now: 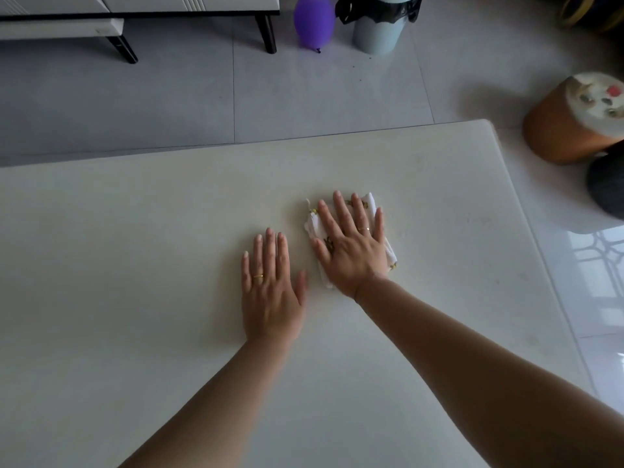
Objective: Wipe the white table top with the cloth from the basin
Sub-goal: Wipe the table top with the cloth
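- Cloth [370, 204]: white w/ small yellow-brown print, folded into a pad, lying flat on white table top [135, 248], right of centre and nearer the far edge than the near one.
- R hand [351, 251]: palm down on top of cloth, covers most of it; cloth edges stick out past the fingertips, at left by the thumb and at right by the wrist.
- R fingers [341, 214]: straight, spread apart, pressing flat, no pinch. Gold ring [363, 228] on one finger.
- L hand [270, 295]: palm down on bare table, just left of cloth, not touching it.
- L fingers [269, 251]: straight, held close together, thumb out to the side toward cloth. Gold band [258, 275] on one finger too.
- Both forearms bare, reaching in from near edge.
- Floor [304, 96]: grey tile beyond the table.
- Far side: purple balloon [314, 20] on floor, pale bin [380, 28] w/ black liner just right of it, white cabinet [135, 8] on black legs at top left.
- Right of table corner: orange-brown stool [560, 130] w/ printed top; dark round obj [607, 187] just below it, can't tell what.
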Demonstrator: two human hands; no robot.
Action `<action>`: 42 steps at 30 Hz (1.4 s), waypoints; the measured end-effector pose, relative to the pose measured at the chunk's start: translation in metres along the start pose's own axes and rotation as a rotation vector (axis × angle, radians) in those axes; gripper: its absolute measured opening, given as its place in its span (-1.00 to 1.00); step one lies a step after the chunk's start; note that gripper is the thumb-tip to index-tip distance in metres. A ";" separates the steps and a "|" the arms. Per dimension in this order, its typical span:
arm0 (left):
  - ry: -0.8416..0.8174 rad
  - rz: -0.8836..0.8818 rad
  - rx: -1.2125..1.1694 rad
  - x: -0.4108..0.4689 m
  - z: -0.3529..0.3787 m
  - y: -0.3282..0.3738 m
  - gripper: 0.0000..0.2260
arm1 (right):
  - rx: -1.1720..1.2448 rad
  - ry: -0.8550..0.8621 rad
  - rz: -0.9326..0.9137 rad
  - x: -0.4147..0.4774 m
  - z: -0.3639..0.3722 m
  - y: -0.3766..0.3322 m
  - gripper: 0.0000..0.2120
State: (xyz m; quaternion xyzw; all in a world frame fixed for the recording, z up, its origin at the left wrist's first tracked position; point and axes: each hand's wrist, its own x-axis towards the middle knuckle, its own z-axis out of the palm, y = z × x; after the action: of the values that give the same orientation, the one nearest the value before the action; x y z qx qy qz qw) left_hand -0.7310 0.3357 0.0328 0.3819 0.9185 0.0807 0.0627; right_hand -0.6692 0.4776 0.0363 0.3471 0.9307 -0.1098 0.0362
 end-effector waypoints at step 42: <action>-0.013 -0.001 0.030 0.000 0.001 0.001 -0.39 | 0.034 0.008 0.251 -0.027 0.000 0.018 -0.41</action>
State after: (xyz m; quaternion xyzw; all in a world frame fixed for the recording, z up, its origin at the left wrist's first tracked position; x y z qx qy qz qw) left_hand -0.7300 0.3362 0.0321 0.3830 0.9193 0.0644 0.0631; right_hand -0.6369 0.4736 0.0369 0.4620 0.8780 -0.1186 0.0403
